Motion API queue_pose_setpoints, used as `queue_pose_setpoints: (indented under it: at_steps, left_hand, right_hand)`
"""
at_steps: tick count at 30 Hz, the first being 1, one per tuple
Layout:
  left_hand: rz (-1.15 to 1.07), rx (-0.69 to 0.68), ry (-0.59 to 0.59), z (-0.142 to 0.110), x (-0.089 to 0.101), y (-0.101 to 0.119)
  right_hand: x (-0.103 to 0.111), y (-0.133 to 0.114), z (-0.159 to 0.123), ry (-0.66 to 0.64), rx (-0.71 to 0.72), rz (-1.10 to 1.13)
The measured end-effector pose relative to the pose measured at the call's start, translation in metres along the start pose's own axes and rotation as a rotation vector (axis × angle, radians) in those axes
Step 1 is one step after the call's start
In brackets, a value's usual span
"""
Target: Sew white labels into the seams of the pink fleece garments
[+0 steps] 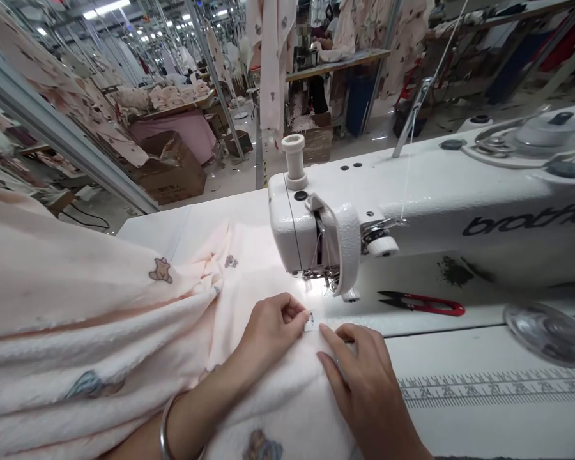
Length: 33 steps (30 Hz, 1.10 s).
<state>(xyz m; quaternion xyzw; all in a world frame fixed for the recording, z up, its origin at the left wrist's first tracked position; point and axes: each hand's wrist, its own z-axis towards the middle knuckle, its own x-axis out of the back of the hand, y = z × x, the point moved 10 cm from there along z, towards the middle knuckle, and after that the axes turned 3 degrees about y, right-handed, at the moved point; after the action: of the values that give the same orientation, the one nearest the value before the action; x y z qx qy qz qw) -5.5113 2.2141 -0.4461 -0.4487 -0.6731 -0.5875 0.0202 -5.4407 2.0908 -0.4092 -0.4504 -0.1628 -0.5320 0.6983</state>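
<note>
My left hand [271, 329] pinches a small white label [310, 321] against the pale pink bear-print fabric [124, 319], just in front of the sewing machine's needle area [323, 276]. My right hand [364, 377] lies on the fabric with its index finger stretched out and touching the label's right edge. A bangle sits on my left wrist. The white sewing machine [436, 198] stands directly behind both hands, its lamp lighting the cloth.
Red-handled thread snips [424, 303] lie on the machine bed to the right. A ruler strip [498, 386] runs along the table's front right, near a clear round lid [549, 332]. Another person works at a far table [338, 62]; cardboard boxes and hanging fabric fill the background.
</note>
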Motion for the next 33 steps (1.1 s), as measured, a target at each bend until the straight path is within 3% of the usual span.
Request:
queue_pose_setpoints:
  at_steps: [15, 18, 21, 24, 26, 29, 33]
  left_hand:
    - [0.125, -0.045, 0.045, -0.001, 0.002, 0.008]
    - [0.334, -0.202, 0.086, -0.016, 0.013, 0.027]
    - [0.594, -0.446, 0.095, -0.043, 0.018, 0.043]
    - [0.766, -0.803, -0.008, -0.076, 0.002, 0.052]
    - [0.823, -0.970, -0.078, -0.089, -0.011, 0.050]
    - [0.837, -1.030, -0.137, -0.089, -0.021, 0.045]
    - [0.820, -1.010, -0.166, -0.080, -0.025, 0.041]
  right_hand:
    - [0.006, -0.004, 0.003, 0.041, 0.012, -0.005]
    - [0.007, -0.004, 0.003, 0.053, 0.009, -0.014]
    - [0.007, -0.004, 0.003, 0.053, 0.008, -0.025]
    - [0.006, -0.005, 0.003, 0.050, 0.008, -0.023]
    - [0.007, -0.005, 0.002, 0.057, 0.003, -0.024]
    - [0.007, -0.005, 0.002, 0.063, -0.001, -0.035]
    - [0.007, -0.007, 0.002, 0.063, 0.016, -0.042]
